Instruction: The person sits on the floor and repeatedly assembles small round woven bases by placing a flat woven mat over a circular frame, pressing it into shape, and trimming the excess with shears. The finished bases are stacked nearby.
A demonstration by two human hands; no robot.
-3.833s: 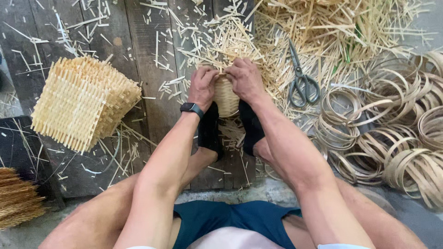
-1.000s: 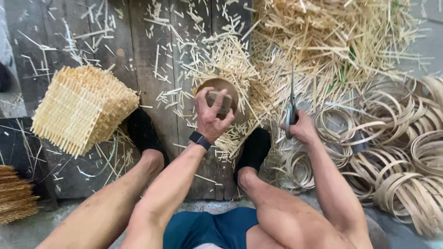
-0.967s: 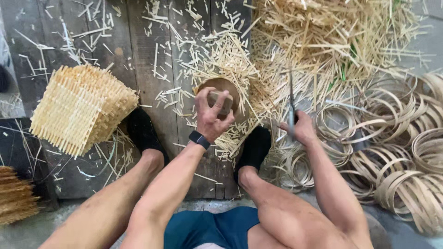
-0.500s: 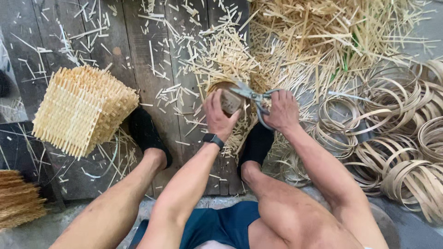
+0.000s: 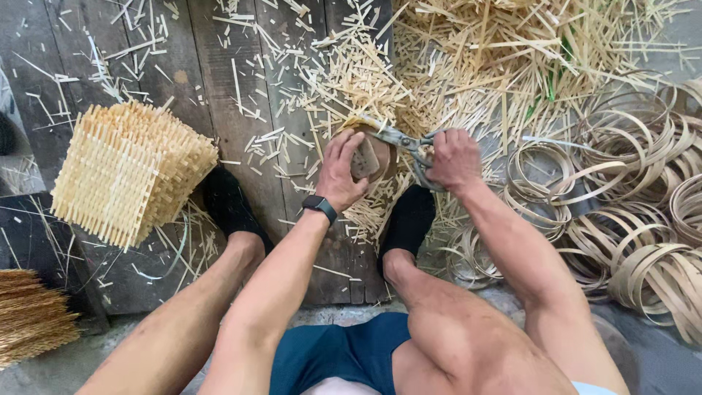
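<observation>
On the plank floor (image 5: pixel 241 124), head view, item by item.

Left hand (image 5: pixel 342 170): grip closed around a small round woven basket (image 5: pixel 369 157), held on its side between the feet, mouth toward the camera. A dark wrist band (image 5: pixel 319 208) sits just below the hand.

Right hand (image 5: pixel 453 157): fingers through the handles of metal scissors (image 5: pixel 398 139), grip closed on them. The blades reach left across the basket's rim and touch it. Half a second ago the scissors were only arriving at the basket; a second ago the hand was lifting them from the straw to the right. Judged from this, the work has passed from shaping by hand to trimming stray ends at the rim.

Surroundings: dark weathered boards, littered with short pale strip offcuts (image 5: pixel 344 73). A heap of longer splints (image 5: pixel 526 51) lies at upper right. Coiled bamboo hoops (image 5: pixel 629 197) are piled at right. A finished square woven piece (image 5: pixel 128 172) rests at left, well apart. A bundle of brown fibres (image 5: pixel 29 314) lies at lower left. Black socks (image 5: pixel 228 205) on both feet.
</observation>
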